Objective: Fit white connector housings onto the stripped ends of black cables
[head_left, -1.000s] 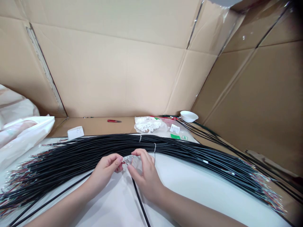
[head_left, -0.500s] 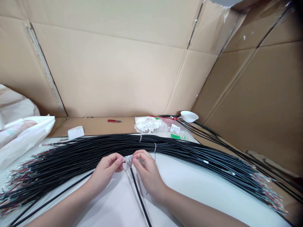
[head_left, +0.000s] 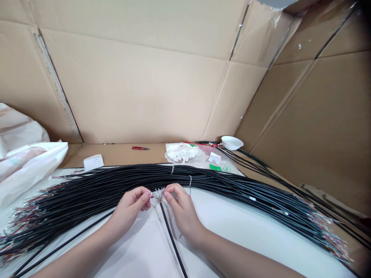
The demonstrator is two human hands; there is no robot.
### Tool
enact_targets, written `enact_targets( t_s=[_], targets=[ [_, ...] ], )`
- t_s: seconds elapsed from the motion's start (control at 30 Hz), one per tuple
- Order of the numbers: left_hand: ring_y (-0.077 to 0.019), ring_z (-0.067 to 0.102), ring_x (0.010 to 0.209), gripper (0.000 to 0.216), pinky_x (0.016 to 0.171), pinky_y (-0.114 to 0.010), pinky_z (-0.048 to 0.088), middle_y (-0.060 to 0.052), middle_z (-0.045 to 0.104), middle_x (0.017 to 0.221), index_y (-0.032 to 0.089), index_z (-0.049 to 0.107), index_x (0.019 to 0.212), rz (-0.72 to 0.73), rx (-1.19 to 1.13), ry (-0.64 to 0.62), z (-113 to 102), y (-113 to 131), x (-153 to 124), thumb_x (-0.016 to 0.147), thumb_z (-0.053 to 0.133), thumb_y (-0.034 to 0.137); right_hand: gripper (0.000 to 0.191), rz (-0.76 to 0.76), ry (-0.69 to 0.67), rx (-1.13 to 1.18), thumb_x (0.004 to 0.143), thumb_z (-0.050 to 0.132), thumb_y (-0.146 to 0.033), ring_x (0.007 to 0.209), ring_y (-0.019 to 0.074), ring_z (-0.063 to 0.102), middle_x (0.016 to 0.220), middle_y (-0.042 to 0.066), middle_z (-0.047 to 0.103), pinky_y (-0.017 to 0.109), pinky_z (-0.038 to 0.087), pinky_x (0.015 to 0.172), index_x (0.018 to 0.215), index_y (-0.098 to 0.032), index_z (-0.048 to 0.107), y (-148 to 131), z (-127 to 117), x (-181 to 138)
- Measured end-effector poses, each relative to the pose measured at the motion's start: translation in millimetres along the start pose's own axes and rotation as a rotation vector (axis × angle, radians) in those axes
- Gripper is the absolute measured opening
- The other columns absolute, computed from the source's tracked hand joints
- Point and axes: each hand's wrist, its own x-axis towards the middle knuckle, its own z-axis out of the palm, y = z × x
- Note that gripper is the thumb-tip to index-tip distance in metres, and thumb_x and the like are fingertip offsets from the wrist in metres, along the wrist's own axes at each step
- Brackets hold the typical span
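Note:
A single black cable (head_left: 172, 239) runs up from the bottom edge, its stripped end fanned into several thin coloured wires (head_left: 159, 195) between my hands. My left hand (head_left: 137, 199) is closed in a pinch on the wires' left side; a small white piece shows at its fingertips, too small to name. On the right side, my right hand (head_left: 181, 206) pinches wires of the same fan between thumb and forefinger. Just behind both hands lies a thick bundle of black cables (head_left: 116, 189), tied with pale ties, with coloured wire ends spread at both ends.
Behind the bundle lie a bag of small white connectors (head_left: 182, 153), a red-handled tool (head_left: 140, 148), a white bowl (head_left: 232, 143), a white box-like piece (head_left: 93, 162) and green labels (head_left: 215, 167). White plastic sheeting (head_left: 31, 162) is at left. Cardboard walls (head_left: 145, 85) enclose the back and right.
The wire fan has spread a little, with more wire tips visible between my hands. The cable's end sits slightly higher. Both hands stay almost in place.

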Motion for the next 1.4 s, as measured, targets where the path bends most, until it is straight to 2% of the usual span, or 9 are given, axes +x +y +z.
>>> enact_targets(
  t_s=[0.27,0.73,1.03,1.4],
  targets=[
    [-0.0117,0.044,0.057,0.024,0.056,-0.022,0.036,0.003,0.051,0.058,0.016,0.053,0.067,-0.001,-0.004,0.002,0.3,0.8,-1.3,0.081,0.047,0.035,0.017,-0.004,0.008,-0.024,0.081,0.042,-0.028,0.08,0.0168,0.052,0.078,0.002,0.057,0.029,0.038,0.071,0.071,-0.02,0.054,-0.1,0.7,-0.9],
    [-0.0123,0.045,0.056,0.024,0.055,-0.022,0.037,0.003,0.051,0.058,0.016,0.055,0.067,0.0,-0.001,0.017,0.6,-0.4,-1.2,0.08,0.048,0.036,0.014,0.094,0.008,0.024,0.079,0.044,-0.03,0.075,0.0162,0.053,0.079,0.001,0.059,0.027,0.04,0.067,0.08,-0.02,0.054,-1.4,2.0,-2.4],
    [-0.0128,0.045,0.056,0.024,0.056,-0.022,0.037,0.003,0.051,0.057,0.016,0.055,0.067,0.004,0.025,0.003,1.6,2.6,-2.2,0.079,0.048,0.036,0.01,0.105,-0.018,0.109,0.079,0.047,-0.028,0.076,0.0152,0.053,0.082,0.002,0.057,0.025,0.041,0.064,0.084,-0.019,0.05,-3.8,1.9,-1.7],
    [-0.0126,0.045,0.057,0.024,0.056,-0.023,0.036,0.003,0.051,0.058,0.016,0.056,0.067,0.006,0.052,-0.018,1.2,3.8,-2.4,0.08,0.047,0.034,0.013,0.115,-0.037,0.087,0.077,0.049,-0.025,0.07,0.0128,0.053,0.079,-0.001,0.054,0.023,0.039,0.058,0.089,-0.021,0.045,-2.3,2.8,-2.0]
  ],
)
